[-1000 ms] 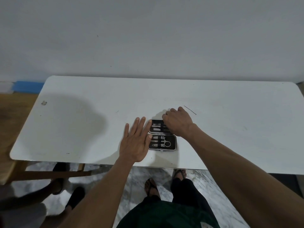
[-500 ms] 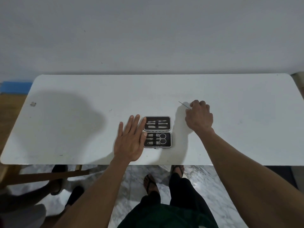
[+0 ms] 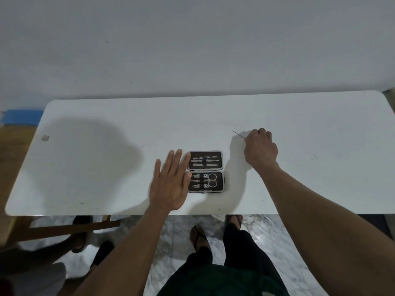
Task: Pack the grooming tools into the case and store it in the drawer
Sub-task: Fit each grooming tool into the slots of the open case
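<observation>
Right of the open case (image 3: pixel 205 171), the right hand (image 3: pixel 260 149) pinches a thin tool (image 3: pixel 238 134).

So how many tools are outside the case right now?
1: a thin metal tool on the table, one end under the right hand, beyond the open case. The hands could hide more.

White table (image 3: pixel 106 167), plain, with a grey shadow blotch at 9 o'clock and a small dark speck mark near its 9 o'clock edge. Case (image 3: pixel 205 171) at centre: black lining, silver-grey rim, silvery tools. Thin grey pin-like tool (image 3: pixel 238 134) at 1 o'clock of the case. Wall (image 3: pixel 192 50) at 12 o'clock: pale grey, plain. Floor (image 3: pixel 177 238) at 6 o'clock: white-grey marble veining. Blue strip (image 3: pixel 20 117) at 9 o'clock. Dark green and black clothing (image 3: pixel 220 280) at 6 o'clock.
</observation>
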